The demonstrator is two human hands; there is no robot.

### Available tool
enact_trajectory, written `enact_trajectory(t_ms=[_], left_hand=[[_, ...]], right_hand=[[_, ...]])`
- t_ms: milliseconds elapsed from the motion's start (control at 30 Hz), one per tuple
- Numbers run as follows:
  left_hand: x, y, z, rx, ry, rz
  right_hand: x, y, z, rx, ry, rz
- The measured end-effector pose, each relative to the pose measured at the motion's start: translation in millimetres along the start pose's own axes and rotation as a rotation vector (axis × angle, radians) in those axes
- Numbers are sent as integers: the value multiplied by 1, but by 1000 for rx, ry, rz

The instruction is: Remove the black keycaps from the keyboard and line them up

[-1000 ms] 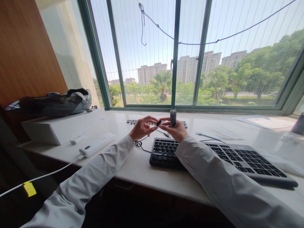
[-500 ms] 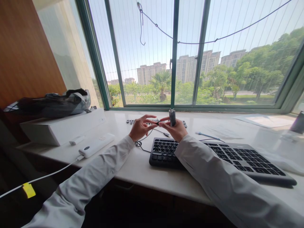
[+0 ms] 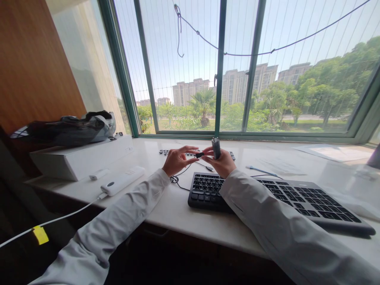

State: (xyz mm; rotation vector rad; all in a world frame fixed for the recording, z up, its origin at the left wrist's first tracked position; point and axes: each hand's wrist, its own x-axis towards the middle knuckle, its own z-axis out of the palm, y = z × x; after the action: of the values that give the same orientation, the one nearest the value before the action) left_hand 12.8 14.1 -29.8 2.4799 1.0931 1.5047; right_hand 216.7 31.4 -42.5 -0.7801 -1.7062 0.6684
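Note:
Over the back of the keyboard (image 3: 204,192), a small black keycap (image 3: 200,154) is between the fingertips of both my hands. My left hand (image 3: 177,160) pinches its left side with thumb and finger. On the other side, my right hand (image 3: 224,163) has its thumb and fingertips against the keycap. A dark, see-through upright piece (image 3: 216,149), its exact kind unclear, is also gripped in my right hand. Many switches on the keyboard lie bare, while large caps still sit at its near left corner. Behind my hands, loose keycaps (image 3: 164,152) lie in rows, partly hidden.
A black cable (image 3: 175,180) with a plug curls left of the keyboard. Further left are a white power strip (image 3: 123,181) and a white box (image 3: 83,158) with a dark bag (image 3: 74,128) on top. A thin blue stick (image 3: 263,171) and papers (image 3: 329,151) lie right.
The keycap has turned so that more of its dark face shows between my fingers. My hands stay in nearly the same place; the view has shifted slightly.

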Motion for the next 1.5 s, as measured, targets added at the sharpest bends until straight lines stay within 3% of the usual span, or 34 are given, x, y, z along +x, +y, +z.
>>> enact_trajectory(t_ms=[200,333,467,567,767,1033,1267,1500], left_hand=[[1,-7,3,123,-43,147],[5,-24,-5,209,-29,166],[13,-57,-32,452,63,-32],[17,-88,-58,660,-27,-300],[26,-145,-85,850,-300,-546],[36,-183,-76,1037,-573,-681],[37,-192,-70,1049,-639,-698],[37,-192,-69,956,-564,-627]], right_hand=[[-3,-10,1,-288,15,-104],[-7,-19,-3,-598,27,-83],[-12,-20,-7,-833,-154,-159],[-15,-22,-7,-926,-229,-167],[-18,-27,-3,-976,-289,-192],[-18,-28,-4,-1003,-342,-174],[-17,-34,-7,-1019,-369,-135],[-17,-32,-6,-1025,-376,-163]])
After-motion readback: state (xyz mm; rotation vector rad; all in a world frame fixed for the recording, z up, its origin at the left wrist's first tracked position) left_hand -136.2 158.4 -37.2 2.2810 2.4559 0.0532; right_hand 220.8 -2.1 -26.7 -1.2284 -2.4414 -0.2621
